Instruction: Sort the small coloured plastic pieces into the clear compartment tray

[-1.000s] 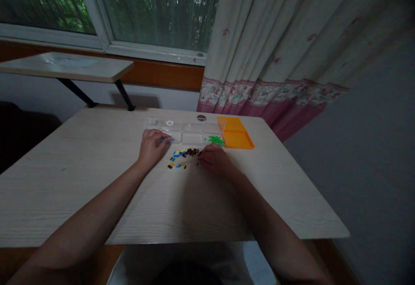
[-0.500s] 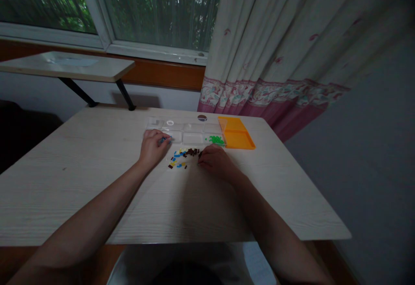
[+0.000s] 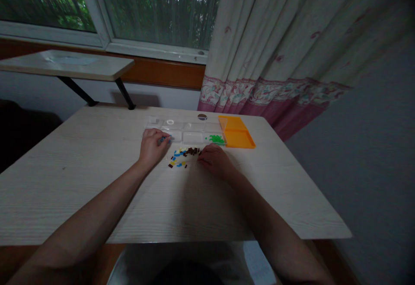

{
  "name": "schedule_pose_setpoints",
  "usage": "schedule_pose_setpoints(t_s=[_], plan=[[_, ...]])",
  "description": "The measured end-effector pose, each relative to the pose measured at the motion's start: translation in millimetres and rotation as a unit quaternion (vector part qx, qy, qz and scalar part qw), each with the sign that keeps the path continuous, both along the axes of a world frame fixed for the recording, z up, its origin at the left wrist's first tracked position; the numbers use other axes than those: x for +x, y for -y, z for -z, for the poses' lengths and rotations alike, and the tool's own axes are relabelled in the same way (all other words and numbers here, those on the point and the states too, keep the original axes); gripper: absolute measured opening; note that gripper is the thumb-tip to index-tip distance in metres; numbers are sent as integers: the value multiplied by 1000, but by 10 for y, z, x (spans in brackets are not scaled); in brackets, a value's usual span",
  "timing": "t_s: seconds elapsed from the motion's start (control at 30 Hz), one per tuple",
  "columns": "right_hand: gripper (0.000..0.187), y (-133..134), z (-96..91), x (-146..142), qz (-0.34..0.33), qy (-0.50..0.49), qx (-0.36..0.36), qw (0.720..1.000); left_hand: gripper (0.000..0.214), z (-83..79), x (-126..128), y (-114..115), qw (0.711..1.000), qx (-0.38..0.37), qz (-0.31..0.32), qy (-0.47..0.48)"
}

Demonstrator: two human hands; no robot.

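My left hand (image 3: 151, 147) rests at the near left corner of a clear compartment tray (image 3: 193, 143), its thumb and fingers closed around small blue pieces (image 3: 164, 138). My right hand (image 3: 215, 160) is low over the table, fingers bent together at the right end of a loose pile of tiny pieces. Dark brown pieces (image 3: 193, 151) lie closest to those fingertips; whatever they pinch is hidden. Further left in the pile are blue pieces (image 3: 179, 153) and yellow pieces (image 3: 183, 163). Green pieces (image 3: 216, 139) fill part of the tray's near right compartment.
An orange tray-like part (image 3: 239, 138) adjoins the clear tray on the right. Behind it lies a dark oval spot (image 3: 202, 116) on the pale wooden table (image 3: 155, 207). A raised shelf (image 3: 97, 66) stands at the back left, and a curtain (image 3: 253, 60) hangs behind.
My right fingers have shifted slightly by the brown pieces. My left hand keeps its place with the blue pieces.
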State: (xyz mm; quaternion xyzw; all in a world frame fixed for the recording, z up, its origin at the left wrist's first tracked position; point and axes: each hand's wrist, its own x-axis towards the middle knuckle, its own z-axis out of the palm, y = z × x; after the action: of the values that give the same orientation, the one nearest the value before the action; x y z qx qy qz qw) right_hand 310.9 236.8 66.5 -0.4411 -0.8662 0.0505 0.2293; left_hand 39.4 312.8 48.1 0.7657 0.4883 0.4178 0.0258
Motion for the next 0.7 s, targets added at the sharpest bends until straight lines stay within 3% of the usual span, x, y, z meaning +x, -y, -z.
schedule_pose_setpoints(t_s=[0.4, 0.7], plan=[[13, -26, 33, 5, -2, -5, 8, 1000, 14, 8, -71, -34, 998, 11, -56, 15], [11, -43, 40, 19, -1, -8, 22, 1000, 15, -19, -55, 7, 999, -7, -42, 15]])
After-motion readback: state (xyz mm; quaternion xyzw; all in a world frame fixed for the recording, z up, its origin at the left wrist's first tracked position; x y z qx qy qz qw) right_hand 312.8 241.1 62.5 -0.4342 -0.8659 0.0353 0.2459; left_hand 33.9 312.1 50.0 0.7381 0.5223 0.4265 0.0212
